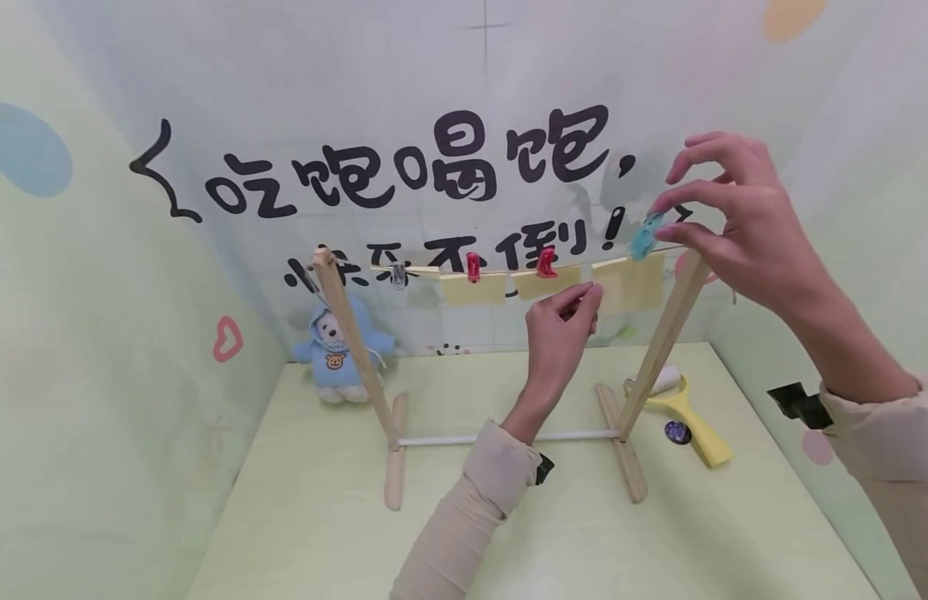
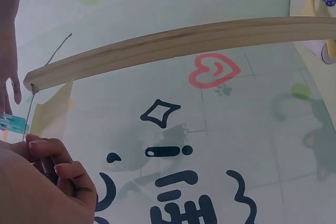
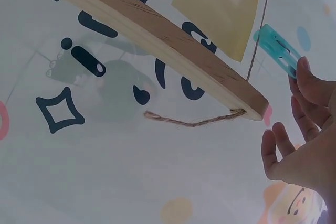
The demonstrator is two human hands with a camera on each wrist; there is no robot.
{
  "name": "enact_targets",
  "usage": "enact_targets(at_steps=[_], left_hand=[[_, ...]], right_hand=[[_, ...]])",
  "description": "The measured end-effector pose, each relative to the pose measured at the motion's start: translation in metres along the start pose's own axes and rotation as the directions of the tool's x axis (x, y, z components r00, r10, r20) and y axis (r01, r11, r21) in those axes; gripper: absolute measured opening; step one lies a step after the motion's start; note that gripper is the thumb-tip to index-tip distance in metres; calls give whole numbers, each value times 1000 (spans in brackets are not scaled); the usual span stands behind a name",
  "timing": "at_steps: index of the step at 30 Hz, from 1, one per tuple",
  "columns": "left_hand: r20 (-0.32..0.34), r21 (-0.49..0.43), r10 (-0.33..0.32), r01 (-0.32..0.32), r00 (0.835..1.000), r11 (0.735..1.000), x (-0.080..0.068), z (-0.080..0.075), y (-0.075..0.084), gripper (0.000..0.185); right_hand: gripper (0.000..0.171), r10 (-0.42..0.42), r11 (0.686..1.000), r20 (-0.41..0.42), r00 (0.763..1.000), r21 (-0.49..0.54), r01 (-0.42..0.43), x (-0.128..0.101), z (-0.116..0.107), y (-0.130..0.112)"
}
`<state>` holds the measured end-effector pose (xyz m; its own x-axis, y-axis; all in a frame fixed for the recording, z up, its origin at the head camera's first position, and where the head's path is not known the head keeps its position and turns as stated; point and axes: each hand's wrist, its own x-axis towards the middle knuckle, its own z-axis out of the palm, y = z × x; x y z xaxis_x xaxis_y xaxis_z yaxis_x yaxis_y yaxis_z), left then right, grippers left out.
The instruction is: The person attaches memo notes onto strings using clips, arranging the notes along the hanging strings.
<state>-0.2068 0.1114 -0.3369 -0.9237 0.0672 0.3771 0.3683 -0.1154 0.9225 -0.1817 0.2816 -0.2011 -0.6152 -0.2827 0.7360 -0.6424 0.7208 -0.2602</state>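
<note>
Pinching a teal clothespin [image 1: 646, 237] with the right hand [image 1: 741, 221] on the string [image 1: 433, 271], at two o'clock from the left hand [image 1: 557, 329], whose fingertips grip a yellow paper sheet [image 1: 634, 282]. Probably light, stiff, springy plastic; squeezed best at the tail ends.

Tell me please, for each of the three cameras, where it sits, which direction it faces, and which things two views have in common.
Head: on the head, facing forward and down at the wooden rack; both forearms show, right hand pinching the blue clip, left hand at a yellow note.
Left wrist: looks up past the left hand's fingers at the rack's post.
Right wrist: looks up past the right hand's fingers at the post.
Shared: clip, post, string and note.
</note>
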Motion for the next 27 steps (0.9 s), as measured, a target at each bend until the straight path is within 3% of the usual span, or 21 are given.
enact_targets(at_steps=[12, 27], left_hand=[[2, -33, 2, -2, 1000, 999, 1, 1, 6, 24], [19, -13, 28, -28, 999, 1000, 2, 2, 11, 24]], right_hand=[[22, -41, 999, 20, 999, -15, 41, 1, 7, 1], [38, 20, 1000, 95, 995, 0, -20, -6, 2, 7]])
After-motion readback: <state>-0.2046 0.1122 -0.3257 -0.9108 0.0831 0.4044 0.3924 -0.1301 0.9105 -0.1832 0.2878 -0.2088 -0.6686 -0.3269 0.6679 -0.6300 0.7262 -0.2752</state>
